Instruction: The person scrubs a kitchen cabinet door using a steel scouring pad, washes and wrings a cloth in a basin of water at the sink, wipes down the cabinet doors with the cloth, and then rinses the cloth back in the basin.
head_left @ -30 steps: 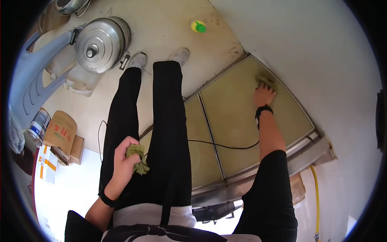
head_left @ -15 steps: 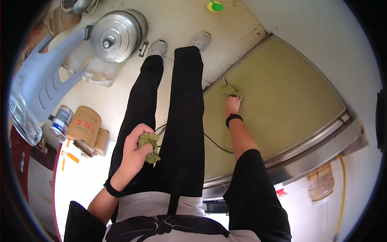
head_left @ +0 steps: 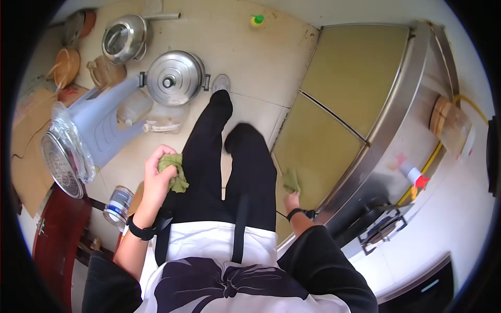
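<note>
My left hand point(head_left: 157, 176) is closed around a crumpled green cloth point(head_left: 174, 172), held above my left thigh. Lower down to the right, my right hand point(head_left: 292, 201) grips a second green cloth point(head_left: 291, 180), slightly blurred, at the yellowish-green cabinet panel point(head_left: 318, 151). That cloth appears to lie against the panel, near its edge on the side of my legs. A dark seam strip divides this panel from another panel point(head_left: 357, 73) farther away.
A lidded steel pot point(head_left: 175, 78) stands on the floor beyond my left leg, beside a blue-grey plastic stool point(head_left: 99, 112). A yellow bottle with a green top point(head_left: 257, 21) is farther off. A gas stove point(head_left: 383, 229) sits at right.
The view has swung round, bringing the stove into sight. My right hand and its cloth have moved across the panels, closer to my body. My left hand still grips its cloth.
</note>
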Motion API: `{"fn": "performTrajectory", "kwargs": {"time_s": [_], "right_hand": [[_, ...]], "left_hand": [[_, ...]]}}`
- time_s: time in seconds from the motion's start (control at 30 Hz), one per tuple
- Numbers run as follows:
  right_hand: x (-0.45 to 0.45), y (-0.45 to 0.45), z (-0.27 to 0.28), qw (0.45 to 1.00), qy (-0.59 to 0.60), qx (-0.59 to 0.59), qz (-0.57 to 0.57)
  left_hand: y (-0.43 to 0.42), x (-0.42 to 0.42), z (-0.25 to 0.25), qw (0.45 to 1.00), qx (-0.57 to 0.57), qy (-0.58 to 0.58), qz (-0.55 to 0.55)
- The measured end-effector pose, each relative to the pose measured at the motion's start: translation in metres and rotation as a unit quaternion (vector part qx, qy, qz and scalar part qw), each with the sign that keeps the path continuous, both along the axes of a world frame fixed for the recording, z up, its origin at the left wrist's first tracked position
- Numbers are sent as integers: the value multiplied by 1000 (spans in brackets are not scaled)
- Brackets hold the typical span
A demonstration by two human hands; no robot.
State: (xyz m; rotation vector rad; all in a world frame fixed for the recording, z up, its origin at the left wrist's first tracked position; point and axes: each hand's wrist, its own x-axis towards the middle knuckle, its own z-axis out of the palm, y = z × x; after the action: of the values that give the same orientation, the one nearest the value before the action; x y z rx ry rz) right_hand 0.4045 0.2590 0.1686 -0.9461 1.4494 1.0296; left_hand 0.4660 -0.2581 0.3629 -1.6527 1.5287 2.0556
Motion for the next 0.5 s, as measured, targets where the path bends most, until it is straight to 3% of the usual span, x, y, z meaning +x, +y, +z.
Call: {"fn": "performTrajectory", "kwargs": {"time_s": [0.03, 0.1, 0.13, 0.23, 0.33, 0.4, 0.5], "right_hand": [[19, -1, 4, 995, -9, 59, -79], [49, -14, 22, 997, 45, 15, 61], [64, -11, 8, 995, 64, 35, 68], [67, -6, -48, 994, 104, 43, 9], [17, -92, -30, 980, 138, -38, -136], [5, -128, -20, 959, 124, -121, -224], [25, -167, 0, 909, 50, -253, -327]], "left_hand": [[3, 8, 6, 1000, -11, -4, 5], [14, 26, 16, 999, -28, -17, 5], [20, 37, 18, 999, -34, -20, -7], [48, 77, 17, 997, -77, -11, -29], [84, 113, 34, 990, -129, -20, -60], [106, 133, 50, 967, -217, -15, -134], [120, 148, 83, 864, -369, 26, -340]]}}
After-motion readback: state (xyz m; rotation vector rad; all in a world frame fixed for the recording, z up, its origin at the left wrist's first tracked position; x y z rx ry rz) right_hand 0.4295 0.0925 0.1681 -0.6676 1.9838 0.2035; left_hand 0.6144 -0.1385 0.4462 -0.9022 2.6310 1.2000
